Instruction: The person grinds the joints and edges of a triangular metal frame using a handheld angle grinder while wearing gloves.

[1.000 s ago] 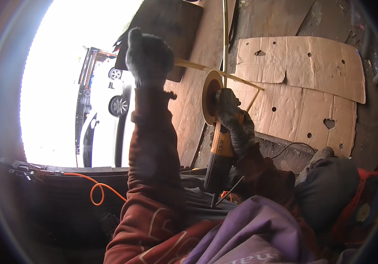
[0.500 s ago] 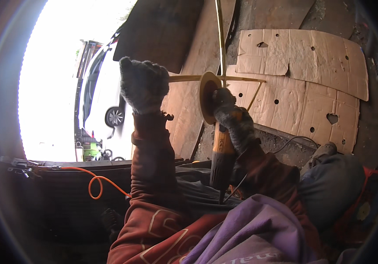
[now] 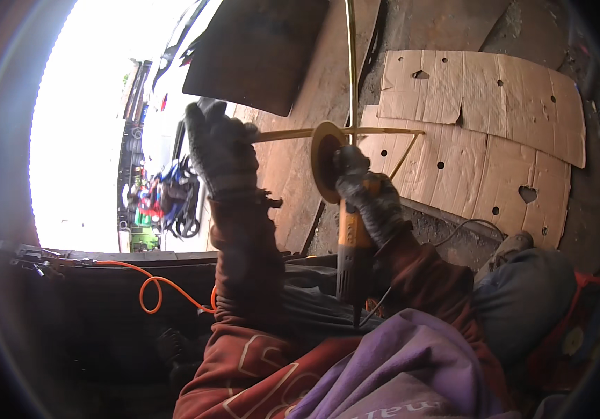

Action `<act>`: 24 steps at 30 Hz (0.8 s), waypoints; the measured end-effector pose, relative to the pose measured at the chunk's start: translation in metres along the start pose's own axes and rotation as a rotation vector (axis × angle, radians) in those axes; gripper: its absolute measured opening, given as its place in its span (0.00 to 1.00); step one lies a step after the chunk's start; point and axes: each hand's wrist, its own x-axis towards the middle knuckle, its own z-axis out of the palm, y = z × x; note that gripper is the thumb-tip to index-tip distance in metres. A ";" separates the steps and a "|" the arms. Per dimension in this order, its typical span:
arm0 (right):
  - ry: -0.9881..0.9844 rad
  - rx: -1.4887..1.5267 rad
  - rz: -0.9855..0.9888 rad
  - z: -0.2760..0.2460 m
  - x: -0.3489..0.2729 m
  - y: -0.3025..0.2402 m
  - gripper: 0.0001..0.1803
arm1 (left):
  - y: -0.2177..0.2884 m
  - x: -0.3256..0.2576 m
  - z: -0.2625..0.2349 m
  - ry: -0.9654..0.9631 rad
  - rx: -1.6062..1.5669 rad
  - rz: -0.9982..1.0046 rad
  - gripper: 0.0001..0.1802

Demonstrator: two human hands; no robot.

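Note:
A grey work glove covers my left hand (image 3: 221,150), whose fingers are wrapped round the left end of a gold-coloured metal bar (image 3: 284,135). This bar runs level to the right and crosses a long upright gold-coloured bar (image 3: 351,63). A thinner slanting piece (image 3: 405,155) comes down from its right end. My right hand (image 3: 373,199), also gloved, grips an orange and dark angle grinder (image 3: 352,241) near its head. The grinder's round disc (image 3: 326,157) stands on edge in front of the level bar; whether they touch I cannot tell.
Sheets of cardboard with holes (image 3: 481,140) lie at the right. A dark flat panel (image 3: 258,52) is at the upper left, above my left hand. An orange hose (image 3: 153,279) curls at lower left. The grinder's cord (image 3: 467,223) loops near my shoe (image 3: 513,248).
My left hand has turned a little and its fingers sit looser. The grinder and both bars have shifted slightly downward. Outside, the white car has moved mostly out of view.

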 end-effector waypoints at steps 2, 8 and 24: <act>-0.096 -0.023 -0.078 0.005 -0.006 0.013 0.19 | 0.003 -0.006 -0.007 0.063 -0.202 -0.170 0.23; -0.016 -0.055 0.030 -0.002 -0.002 0.011 0.18 | -0.006 0.006 -0.034 -0.307 -0.516 -0.190 0.21; 0.049 -0.072 0.020 -0.015 0.005 -0.002 0.21 | -0.003 -0.009 -0.015 -0.331 -0.442 -0.167 0.24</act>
